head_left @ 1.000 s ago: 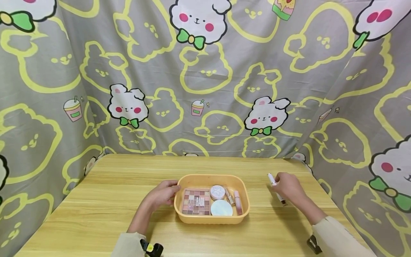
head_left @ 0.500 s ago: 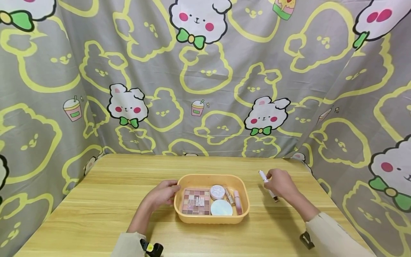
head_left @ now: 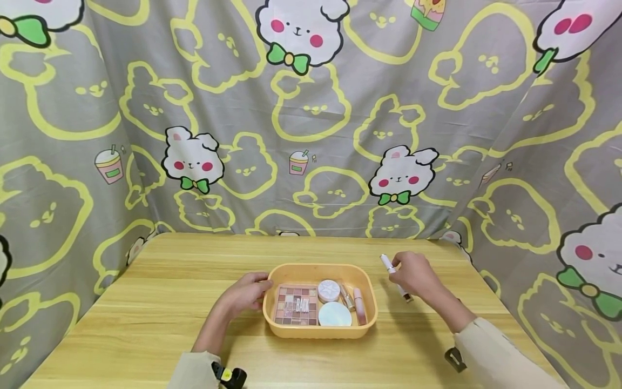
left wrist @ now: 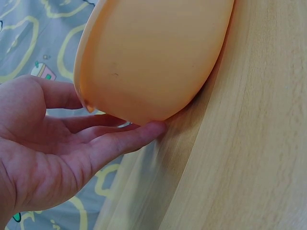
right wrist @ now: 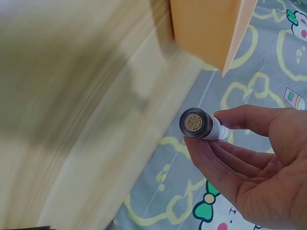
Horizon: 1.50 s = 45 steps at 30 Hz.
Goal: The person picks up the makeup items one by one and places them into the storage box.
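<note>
A yellow-orange plastic basket (head_left: 320, 332) sits on the table, and my left hand (head_left: 243, 294) holds its left end. In the left wrist view, the thumb and fingers are around the basket's end wall (left wrist: 153, 57), from rim to base. My right hand (head_left: 417, 276) pinches a slim white cosmetic tube (head_left: 387, 263) over the table, right of the basket. The tube is tilted, and its dark round end (right wrist: 194, 122) faces the right wrist camera. Inside the basket are an eyeshadow palette (head_left: 286, 314), a round pale compact (head_left: 335, 314), a smaller round case (head_left: 329, 290) and two small tubes (head_left: 359, 307).
The wooden table (head_left: 194, 265) extends around the basket on every side. A grey curtain (head_left: 311, 194) with cartoon rabbits hangs behind the table and along both sides. A black wrist device (head_left: 230, 375) is at the left sleeve.
My right hand has moved left toward the basket, carrying the white tube. The left hand and the basket have stayed where they were.
</note>
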{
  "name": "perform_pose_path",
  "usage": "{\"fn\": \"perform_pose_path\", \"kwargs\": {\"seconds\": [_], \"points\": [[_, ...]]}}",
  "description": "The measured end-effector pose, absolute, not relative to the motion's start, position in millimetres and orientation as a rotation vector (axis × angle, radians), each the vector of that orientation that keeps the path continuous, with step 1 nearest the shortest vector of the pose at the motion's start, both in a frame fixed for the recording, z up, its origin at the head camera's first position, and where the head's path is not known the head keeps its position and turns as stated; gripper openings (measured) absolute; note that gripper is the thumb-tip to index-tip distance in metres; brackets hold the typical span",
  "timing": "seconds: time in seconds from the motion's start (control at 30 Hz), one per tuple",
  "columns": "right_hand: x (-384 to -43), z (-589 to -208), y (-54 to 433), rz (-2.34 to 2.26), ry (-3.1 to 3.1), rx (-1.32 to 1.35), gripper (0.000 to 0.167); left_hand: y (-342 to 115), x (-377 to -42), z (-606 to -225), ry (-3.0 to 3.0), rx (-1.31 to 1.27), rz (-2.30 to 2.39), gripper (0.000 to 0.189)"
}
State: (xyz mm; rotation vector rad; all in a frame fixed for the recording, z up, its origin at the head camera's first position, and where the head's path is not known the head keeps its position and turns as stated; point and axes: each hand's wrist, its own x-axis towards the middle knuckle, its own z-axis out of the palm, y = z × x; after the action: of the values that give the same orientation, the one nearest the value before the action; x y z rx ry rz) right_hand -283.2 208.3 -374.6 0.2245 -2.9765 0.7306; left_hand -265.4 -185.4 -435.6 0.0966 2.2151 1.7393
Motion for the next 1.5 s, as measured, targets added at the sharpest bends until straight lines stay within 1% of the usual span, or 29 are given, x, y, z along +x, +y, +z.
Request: {"fn": "perform_pose_path", "kwargs": {"seconds": [0.27,0.67,1.27,1.5], "points": [[-283.5,-368.9,193.4,0.766,-2.986,0.225,0.024,-185.3,-264.4,-434.3,2.213,0.110,1.743,0.048],[-278.6,-359.4,171.8,0.742,-2.994,0.295,0.021,-184.8,-264.3,-434.7,2.223,0.089,1.741,0.048],[-274.5,-364.0,136.1,0.786,-2.981,0.345,0.021,-183.0,-262.9,-432.1,2.260,0.080,1.724,0.048],[-270.4,-366.9,125.3,0.864,-2.982,0.381,0.018,-183.2,-263.2,-432.2,2.253,0.081,1.725,0.048]]}}
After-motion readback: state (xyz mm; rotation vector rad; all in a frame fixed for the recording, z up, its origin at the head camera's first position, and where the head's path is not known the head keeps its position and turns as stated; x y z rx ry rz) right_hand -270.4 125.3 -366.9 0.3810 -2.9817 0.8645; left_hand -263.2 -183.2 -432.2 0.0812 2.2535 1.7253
